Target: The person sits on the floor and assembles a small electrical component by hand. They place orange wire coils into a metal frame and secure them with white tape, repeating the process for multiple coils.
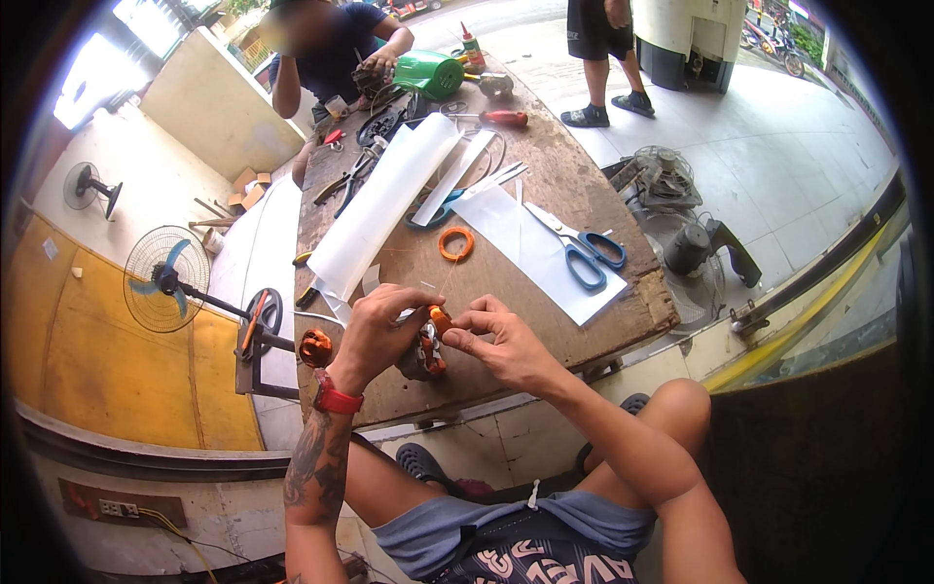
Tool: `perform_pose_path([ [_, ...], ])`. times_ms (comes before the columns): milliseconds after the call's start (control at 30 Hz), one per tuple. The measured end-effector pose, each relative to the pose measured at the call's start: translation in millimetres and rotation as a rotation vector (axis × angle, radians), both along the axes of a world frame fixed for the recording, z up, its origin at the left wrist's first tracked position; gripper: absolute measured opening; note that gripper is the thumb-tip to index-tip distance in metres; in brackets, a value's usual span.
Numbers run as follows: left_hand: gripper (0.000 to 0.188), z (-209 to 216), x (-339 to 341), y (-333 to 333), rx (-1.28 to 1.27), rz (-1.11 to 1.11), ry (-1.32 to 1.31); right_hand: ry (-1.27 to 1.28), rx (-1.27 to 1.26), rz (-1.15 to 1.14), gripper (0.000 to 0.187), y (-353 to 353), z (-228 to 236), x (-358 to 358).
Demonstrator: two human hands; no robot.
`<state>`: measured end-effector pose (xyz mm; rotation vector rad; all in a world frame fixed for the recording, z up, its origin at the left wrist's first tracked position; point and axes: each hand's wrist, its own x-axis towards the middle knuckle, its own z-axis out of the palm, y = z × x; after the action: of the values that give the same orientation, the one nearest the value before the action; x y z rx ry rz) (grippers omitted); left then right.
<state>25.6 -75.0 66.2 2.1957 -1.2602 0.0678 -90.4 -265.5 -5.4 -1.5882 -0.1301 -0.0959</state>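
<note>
We saw the left hand (375, 326) wrapped around a small motor part (420, 358) with copper-orange windings, held just above the near edge of the worn wooden tabletop (574, 175), a red watch (336, 397) on that wrist. The right hand (501, 346) was closed in a pinch on the orange top of the same part, thumb and fingertips meeting it right beside the left hand's fingers — both hands touched the piece at once. A thin orange wire (449, 277) ran up from the part toward a small orange coil of wire (455, 243) lying on the tabletop, near a white sheet (545, 263). On that sheet lay blue-handled scissors (584, 253), well apart from the hands. A long white roll of sheet (384, 200) stretched away up the tabletop, with pliers (341, 185) beside it and a red-handled screwdriver (501, 118) farther off. At the far end another person (336, 54) worked with their own hands — next to a green container (428, 73).
</note>
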Motion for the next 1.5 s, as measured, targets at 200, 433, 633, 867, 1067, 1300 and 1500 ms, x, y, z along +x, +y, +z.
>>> perform_pose_path([
  [200,0.021,-2,0,0,0.014,0.023,-0.031,0.001,0.145,0.058,0.036,1,0,1],
  [433,0.030,-2,-30,-5,-0.112,0.222,-0.199,0.071,0.278,-0.019,0.033,13,-6,5],
  [633,0.035,-18,-90,6,-0.012,0.355,-0.166,0.068,0.316,-0.079,0.032,20,-7,5],
  [867,0.036,-23,-88,9,-0.041,0.292,0.051,0.038,0.349,-0.092,0.028,27,-7,4],
  [1067,0.047,-4,-60,4,-0.319,0.326,0.606,-0.171,-0.169,-0.269,0.024,25,-13,-3],
  [1300,0.055,-2,-44,6,-0.430,0.194,0.794,-0.227,-0.361,-0.235,0.026,17,-11,-6],
  [1500,0.051,-3,-46,6,-0.385,0.217,0.756,-0.243,-0.375,-0.227,0.024,15,-11,-7],
])
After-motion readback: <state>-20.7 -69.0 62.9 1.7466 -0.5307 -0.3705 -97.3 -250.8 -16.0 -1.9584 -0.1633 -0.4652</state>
